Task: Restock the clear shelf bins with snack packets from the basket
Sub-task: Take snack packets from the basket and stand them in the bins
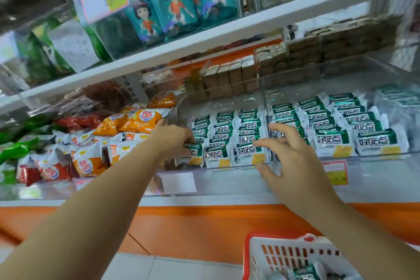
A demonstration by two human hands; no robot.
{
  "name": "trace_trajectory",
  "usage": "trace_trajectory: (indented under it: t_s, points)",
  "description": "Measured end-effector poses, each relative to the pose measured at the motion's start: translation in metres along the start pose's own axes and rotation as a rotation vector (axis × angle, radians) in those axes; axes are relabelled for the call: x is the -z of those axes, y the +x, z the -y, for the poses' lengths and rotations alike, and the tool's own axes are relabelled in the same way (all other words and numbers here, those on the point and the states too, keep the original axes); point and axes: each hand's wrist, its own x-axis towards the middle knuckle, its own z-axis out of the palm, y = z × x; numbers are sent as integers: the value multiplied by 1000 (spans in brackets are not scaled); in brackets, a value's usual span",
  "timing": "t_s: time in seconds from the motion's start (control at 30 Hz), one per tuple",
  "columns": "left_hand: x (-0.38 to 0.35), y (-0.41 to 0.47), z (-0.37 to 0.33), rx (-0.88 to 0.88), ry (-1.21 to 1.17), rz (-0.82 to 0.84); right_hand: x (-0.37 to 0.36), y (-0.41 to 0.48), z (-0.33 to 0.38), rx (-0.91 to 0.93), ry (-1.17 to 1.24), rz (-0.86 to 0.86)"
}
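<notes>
Left of the clear bin [238, 166], orange packets [136, 120] are lying heaped. The left hand [172, 140] is gripping a green-and-white snack packet [192, 154] at the bin's left front corner. The right hand [293, 161] is reaching with fingers spread and relaxed at the bin's front right corner. Below the bin, to its right, the basket [284, 254] is holding more packets.

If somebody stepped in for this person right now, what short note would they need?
Left hand: grips a green-and-white packet, tilted, at the left front of the middle clear bin.
Right hand: open, fingers spread at that bin's front right corner; contact unclear.
Done: rows of matching packets stand in this bin.
Left: seat the held packet, then shelve the spare packets lying in the basket at lower right.
</notes>
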Motion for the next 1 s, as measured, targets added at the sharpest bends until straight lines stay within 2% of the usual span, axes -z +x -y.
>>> trace_trajectory:
  t_s: [0.2, 0.37, 0.43, 0.53, 0.6, 0.7, 0.9, 1.0]
  points:
    - [-15, 8, -10, -11, 216, -4, -5, 1, -2, 14, -42, -26]
    - [-26, 8, -10, -11, 193, -54, -7, 0, -6, 33, -58, -39]
    - [-26, 5, -11, 14, 55, -75, -9, 0, -7, 43, -70, -47]
    - [-24, -3, -18, 124, -355, -74, -10, 0, -8, 48, -73, -55]
    - [-23, -9, -23, 171, -577, 30, -11, -1, -9, 49, -77, -59]
    - [-22, -11, -25, 171, -738, 210, -12, -1, -9, 52, -87, -58]
    - [-16, 5, -27, -17, -775, 484, -11, -2, -10, 60, -90, -47]
    - [-17, 9, -31, -49, -811, 548, -11, -2, -11, 65, -94, -46]
